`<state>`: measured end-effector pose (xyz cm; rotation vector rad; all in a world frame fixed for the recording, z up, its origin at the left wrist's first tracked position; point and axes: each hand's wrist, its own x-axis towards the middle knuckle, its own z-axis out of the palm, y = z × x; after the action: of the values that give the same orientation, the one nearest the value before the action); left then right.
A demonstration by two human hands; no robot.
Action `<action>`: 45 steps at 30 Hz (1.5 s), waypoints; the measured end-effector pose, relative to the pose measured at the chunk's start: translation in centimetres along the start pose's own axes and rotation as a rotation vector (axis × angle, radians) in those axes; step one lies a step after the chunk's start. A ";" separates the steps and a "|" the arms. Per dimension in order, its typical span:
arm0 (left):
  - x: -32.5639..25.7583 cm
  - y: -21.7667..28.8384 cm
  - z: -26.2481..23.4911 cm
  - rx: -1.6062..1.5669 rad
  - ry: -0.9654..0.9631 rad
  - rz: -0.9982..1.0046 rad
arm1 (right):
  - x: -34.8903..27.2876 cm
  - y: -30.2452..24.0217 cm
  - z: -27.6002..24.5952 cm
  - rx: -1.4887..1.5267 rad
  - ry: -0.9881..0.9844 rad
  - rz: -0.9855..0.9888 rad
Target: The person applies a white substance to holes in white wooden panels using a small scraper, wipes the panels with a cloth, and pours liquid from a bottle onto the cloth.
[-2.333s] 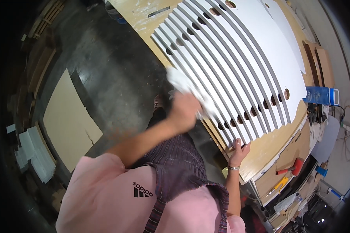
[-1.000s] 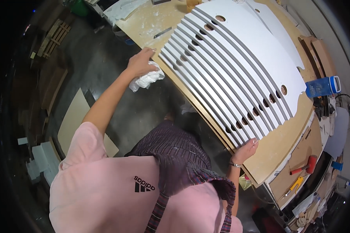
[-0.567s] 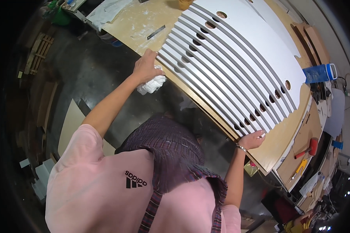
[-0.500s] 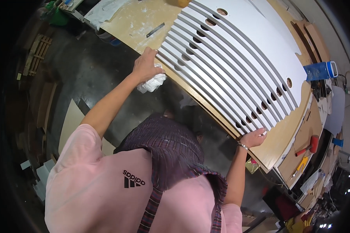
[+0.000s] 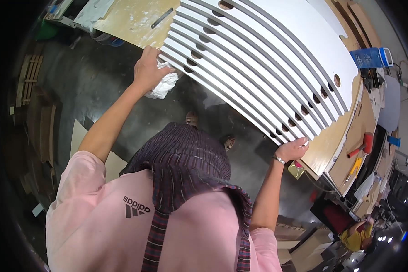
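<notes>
A large white slotted panel [image 5: 276, 59] of long curved slats with round cut-outs lies on a plywood table [image 5: 127, 22]. My left hand [image 5: 146, 68] is shut on a crumpled white cloth [image 5: 164, 85] and presses it against the panel's near left edge. My right hand [image 5: 293, 148] grips the panel's near right corner, fingers curled over the outermost slat. A bracelet sits on that wrist.
A blue canister [image 5: 371, 57] stands on the table's far right. Red and yellow hand tools [image 5: 361, 149] lie on a lower bench at the right. Flat boards [image 5: 79, 140] rest on the dark concrete floor at the left. Another person in yellow [image 5: 356, 233] sits at lower right.
My left hand with the cloth has slid from the middle of the panel's near edge to its left end. My right hand has kept hold of the right corner.
</notes>
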<state>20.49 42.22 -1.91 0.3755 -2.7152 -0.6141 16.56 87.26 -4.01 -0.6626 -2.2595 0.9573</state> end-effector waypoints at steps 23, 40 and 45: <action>32.0 19.1 -5.0 -0.343 0.128 0.458 | -1.7 2.7 -0.8 -0.002 0.001 -0.043; 44.7 28.3 16.5 0.204 -1.328 0.399 | -4.1 4.9 0.8 0.402 -0.023 0.030; 42.5 29.5 15.1 0.246 -1.331 0.519 | -6.5 10.7 0.8 0.408 -0.077 0.226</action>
<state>-29.16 59.79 9.64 -1.0617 -3.8425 -0.4196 22.79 89.33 -14.69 -0.7127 -1.9896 1.5246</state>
